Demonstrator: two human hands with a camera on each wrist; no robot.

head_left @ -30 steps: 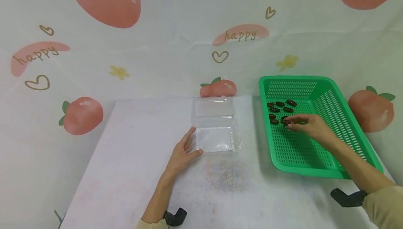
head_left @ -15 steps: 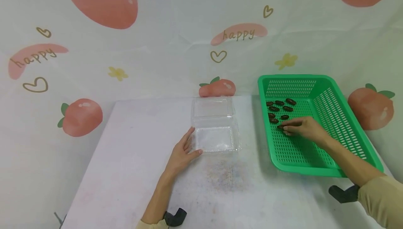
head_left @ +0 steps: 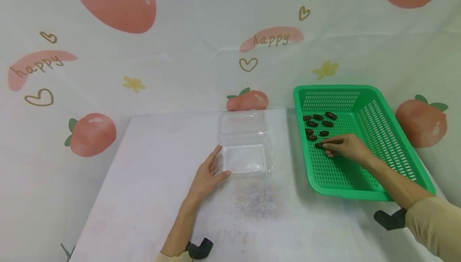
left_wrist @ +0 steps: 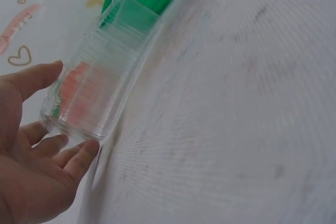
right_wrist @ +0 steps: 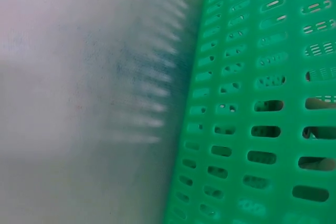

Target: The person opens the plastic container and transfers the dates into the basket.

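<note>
My right hand (head_left: 347,147) is inside the green plastic basket (head_left: 363,197), with thumb and fingertips pinching a dark brown date (head_left: 319,145) near the basket floor. Several more dates, such as this date (head_left: 331,115), lie loose behind it along the basket's left side. A clear plastic clamshell box (head_left: 246,160) lies with its lid folded back on the white table. Beside its left edge rests my left hand (head_left: 207,176), thumb and fingers spread and relaxed. The left wrist view shows the fingertips at the end of the clear box (left_wrist: 89,98). Basket wall hides most of the right hand in its wrist view.
The white table (head_left: 151,198) has a stained patch in front of the clear box. A fruit-printed cloth (head_left: 194,54) hangs behind the table. The slotted basket wall (right_wrist: 252,129) rises close to the right wrist camera.
My right hand has brought a date slightly left and toward me, away from another date, and now holds it low in the basket. The left hand has stayed beside the box.
</note>
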